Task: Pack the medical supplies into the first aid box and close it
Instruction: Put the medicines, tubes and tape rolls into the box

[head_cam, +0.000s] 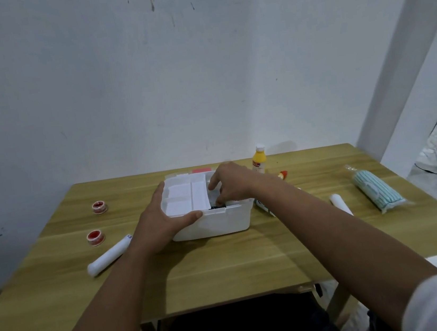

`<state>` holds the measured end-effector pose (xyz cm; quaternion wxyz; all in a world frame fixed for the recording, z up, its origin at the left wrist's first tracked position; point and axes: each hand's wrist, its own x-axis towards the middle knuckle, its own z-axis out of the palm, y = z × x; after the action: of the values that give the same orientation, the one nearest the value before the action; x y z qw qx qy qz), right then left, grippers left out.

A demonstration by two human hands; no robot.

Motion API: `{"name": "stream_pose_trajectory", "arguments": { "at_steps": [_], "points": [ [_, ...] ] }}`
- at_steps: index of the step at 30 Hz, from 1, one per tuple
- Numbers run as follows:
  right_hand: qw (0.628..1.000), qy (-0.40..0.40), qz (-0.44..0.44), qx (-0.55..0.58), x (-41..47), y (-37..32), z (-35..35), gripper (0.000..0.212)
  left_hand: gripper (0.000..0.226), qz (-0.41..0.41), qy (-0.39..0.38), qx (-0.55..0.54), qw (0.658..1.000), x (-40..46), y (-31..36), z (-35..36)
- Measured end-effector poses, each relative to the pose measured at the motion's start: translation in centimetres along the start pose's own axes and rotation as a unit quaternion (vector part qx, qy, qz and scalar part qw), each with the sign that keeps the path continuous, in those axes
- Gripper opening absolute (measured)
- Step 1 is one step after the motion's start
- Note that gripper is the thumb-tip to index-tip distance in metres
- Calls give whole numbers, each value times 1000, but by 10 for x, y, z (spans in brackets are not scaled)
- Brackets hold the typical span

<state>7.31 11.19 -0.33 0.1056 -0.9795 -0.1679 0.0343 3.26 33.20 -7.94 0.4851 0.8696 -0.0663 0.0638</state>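
Note:
A white first aid box (219, 222) stands open in the middle of the wooden table (225, 264). A white divided tray (188, 197) sits in its left part. My left hand (160, 220) grips the box's left front corner, thumb along the rim. My right hand (231, 184) reaches down into the box's right part, fingertips on something dark there; what it touches is mostly hidden. Outside the box lie two red tape rolls (99, 207) (95, 238), a white roll (109, 255) on the left and another white roll (340, 203) on the right.
A yellow bottle (259, 160) stands behind the box, a small red-capped tube (282, 175) beside it. A packet of blue-striped masks (376, 190) lies at the right. A white packet (264, 206) shows under my right forearm. The white wall rises just behind the table.

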Motion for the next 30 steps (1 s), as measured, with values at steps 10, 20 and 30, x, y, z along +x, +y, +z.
{"name": "stream_pose_trajectory", "arguments": {
  "at_steps": [10, 20, 30],
  "points": [
    [995, 73, -8, 67, -22, 12, -26, 58, 93, 15, -6, -3, 1000, -7, 10, -2],
    [917, 124, 375, -49, -112, 188, -46, 7, 68, 18, -16, -14, 1000, -10, 16, -2],
    [874, 44, 478, -77, -142, 263, -7, 27, 111, 6, -11, -3, 1000, -3, 5, -7]
  ]
}}
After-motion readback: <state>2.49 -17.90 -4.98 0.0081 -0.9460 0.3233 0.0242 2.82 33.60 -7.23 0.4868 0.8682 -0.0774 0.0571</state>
